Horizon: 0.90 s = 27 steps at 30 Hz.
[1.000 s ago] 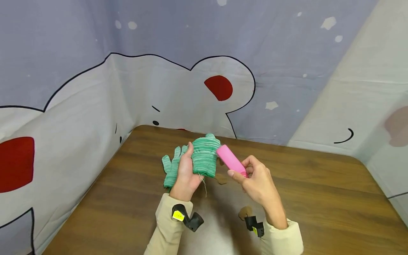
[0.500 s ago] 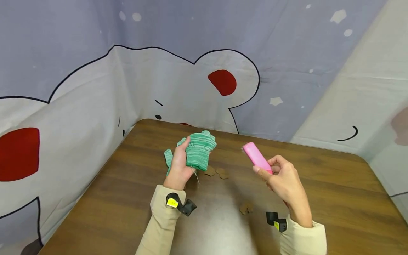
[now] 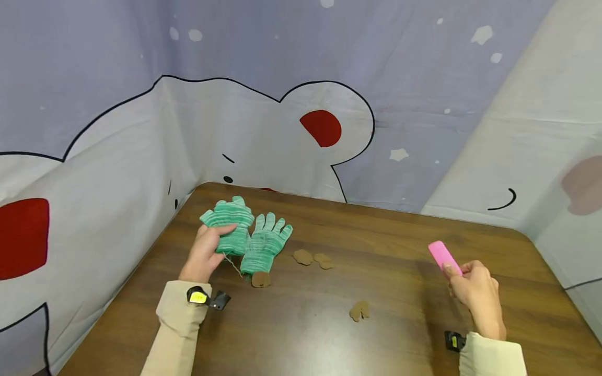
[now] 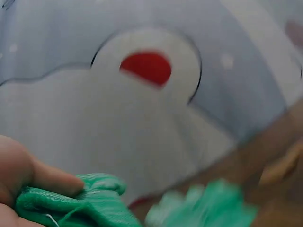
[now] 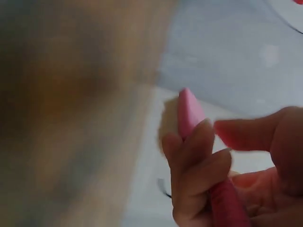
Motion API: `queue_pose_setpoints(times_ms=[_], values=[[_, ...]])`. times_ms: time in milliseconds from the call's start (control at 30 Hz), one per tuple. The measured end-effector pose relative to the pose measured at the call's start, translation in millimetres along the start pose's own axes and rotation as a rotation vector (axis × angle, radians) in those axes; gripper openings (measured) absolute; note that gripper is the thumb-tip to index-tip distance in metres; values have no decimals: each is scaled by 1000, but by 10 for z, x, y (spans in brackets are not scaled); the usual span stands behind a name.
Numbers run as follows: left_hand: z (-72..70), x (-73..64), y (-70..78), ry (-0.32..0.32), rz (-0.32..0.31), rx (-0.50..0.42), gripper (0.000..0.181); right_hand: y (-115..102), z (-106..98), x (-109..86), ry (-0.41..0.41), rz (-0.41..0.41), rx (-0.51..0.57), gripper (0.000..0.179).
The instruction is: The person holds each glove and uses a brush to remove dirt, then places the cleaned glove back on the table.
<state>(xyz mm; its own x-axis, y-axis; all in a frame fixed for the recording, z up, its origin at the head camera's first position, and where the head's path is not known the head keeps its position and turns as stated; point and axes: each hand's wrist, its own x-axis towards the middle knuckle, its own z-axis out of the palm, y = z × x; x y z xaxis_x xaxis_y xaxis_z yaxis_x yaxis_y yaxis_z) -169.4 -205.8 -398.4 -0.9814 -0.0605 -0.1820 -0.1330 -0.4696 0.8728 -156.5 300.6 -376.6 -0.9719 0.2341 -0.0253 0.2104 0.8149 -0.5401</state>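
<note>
At the table's left side, my left hand point(image 3: 203, 253) grips a green striped knit glove point(image 3: 230, 222), thumb across its top; the fingers beneath are hidden. A loose thread trails from its cuff. Beside it, to the right, the second green glove point(image 3: 267, 243) lies with its fingers spread, a brown flat piece point(image 3: 261, 280) at its cuff. Far to the right, my right hand point(image 3: 477, 292) holds a pink brush point(image 3: 443, 256) above the table. In the right wrist view, pale bristles point(image 5: 168, 125) show along one side of the brush.
Two thin brown pieces, one on the left point(image 3: 303, 257) and one on the right point(image 3: 323, 261), lie mid-table. A third brown piece point(image 3: 359, 311), notched, sits closer to me. Patterned cloth point(image 3: 254, 130) hangs behind the wooden table point(image 3: 400, 240) and along its sides.
My left hand has carried its glove left, and the second glove now shows fully. The right hand has moved right and away from the gloves with the brush.
</note>
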Motion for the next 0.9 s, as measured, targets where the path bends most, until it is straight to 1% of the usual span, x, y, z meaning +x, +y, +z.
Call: queue_pose_setpoints(times_ms=[67, 100, 167, 200, 267, 300, 367, 400, 467, 533, 600, 633, 667, 733, 800, 900], values=[[-210, 19, 1, 8, -8, 85, 16, 104, 90, 78, 29, 33, -7, 45], [-308, 29, -3, 10, -9, 130, 22, 141, 140, 112, 38, 47, -7, 43], [-480, 37, -6, 20, -25, 254, 44, 198, 228, 163, 38, 54, -1, 37], [-551, 41, -8, 31, -32, 330, 56, 218, 259, 184, 24, 56, 6, 37], [-656, 43, -15, 39, -34, 468, 78, 249, 294, 210, 4, 46, 12, 40], [-693, 44, -19, 43, -44, 538, 84, 261, 298, 218, -4, 40, 16, 43], [-727, 51, -24, 62, -63, 673, 86, 276, 285, 235, -25, 20, 13, 49], [-727, 56, -29, 71, -62, 734, 86, 282, 272, 245, -39, 11, 6, 51], [-716, 72, -34, 86, -63, 835, 85, 291, 240, 269, -92, -20, -29, 55], [-699, 85, -28, 93, -68, 926, 84, 306, 217, 290, -148, -77, -71, 58], [-691, 99, -21, 105, -65, 1016, 86, 319, 196, 298, -178, -162, -113, 60], [-693, 109, -20, 106, -66, 1047, 87, 322, 189, 296, -193, -200, -131, 60], [-695, 120, -21, 111, -68, 1082, 89, 325, 186, 291, -190, -237, -146, 61], [-693, 146, -28, 113, -65, 1141, 91, 316, 183, 271, -181, -279, -155, 61], [-678, 177, -42, 111, -58, 1167, 93, 304, 183, 248, -182, -273, -158, 60], [-618, 236, -70, 93, -47, 1166, 92, 321, 174, 217, -189, -220, -147, 57]])
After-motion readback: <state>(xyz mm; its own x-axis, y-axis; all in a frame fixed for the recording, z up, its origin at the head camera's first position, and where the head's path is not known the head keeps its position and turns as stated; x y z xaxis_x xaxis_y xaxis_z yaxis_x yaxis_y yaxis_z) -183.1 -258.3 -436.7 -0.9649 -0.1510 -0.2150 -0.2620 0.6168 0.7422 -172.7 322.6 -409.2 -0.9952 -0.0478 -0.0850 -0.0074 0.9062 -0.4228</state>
